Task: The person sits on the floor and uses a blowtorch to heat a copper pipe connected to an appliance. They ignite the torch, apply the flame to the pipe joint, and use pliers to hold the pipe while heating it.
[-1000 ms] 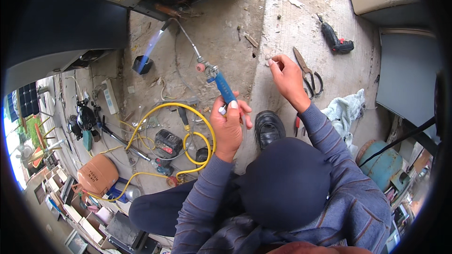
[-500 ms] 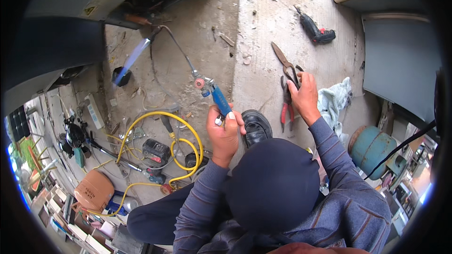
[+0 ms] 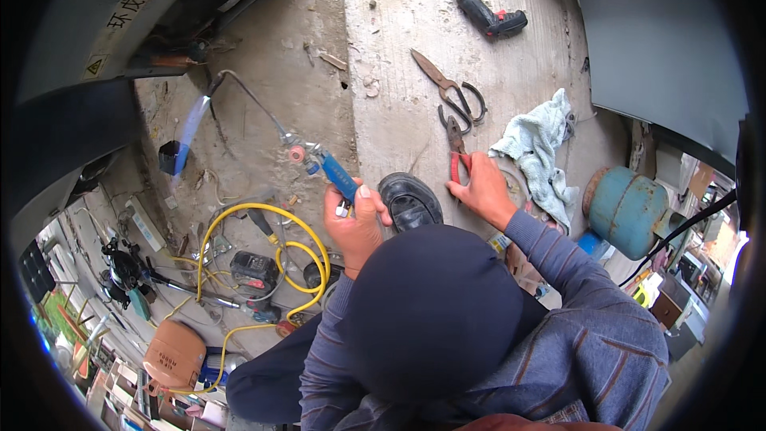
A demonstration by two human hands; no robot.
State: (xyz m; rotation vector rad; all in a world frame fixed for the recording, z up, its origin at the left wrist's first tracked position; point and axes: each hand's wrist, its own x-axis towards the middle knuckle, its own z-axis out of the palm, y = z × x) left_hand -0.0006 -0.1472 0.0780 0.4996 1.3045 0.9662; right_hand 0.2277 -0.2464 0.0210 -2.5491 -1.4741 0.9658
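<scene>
My left hand [image 3: 355, 219] is closed around the blue handle [image 3: 341, 179] of a lit gas torch. The torch's thin bent neck reaches up and left, and a blue-violet flame [image 3: 190, 132] streams from its tip, pointing down. On the concrete, my right hand [image 3: 487, 191] has its fingers closed on the red handles of a pair of pliers [image 3: 456, 142], whose jaws point away from me. Just beyond the pliers lie rusty metal shears [image 3: 437, 78] with black loop handles, free of my hand.
A pale cloth [image 3: 533, 140] lies right of the pliers, with a teal gas cylinder [image 3: 626, 211] beyond it. A black cordless driver [image 3: 488, 16] rests at the far side. Looped yellow hose [image 3: 323, 251] and a battery tool [image 3: 254, 271] are at left. Dark metal cabinets [image 3: 80, 128] stand near the flame.
My right hand has moved from the shears' handles, nearer to me, onto the pliers' red handles. The view has shifted, and the left hand still holds the burning torch.
</scene>
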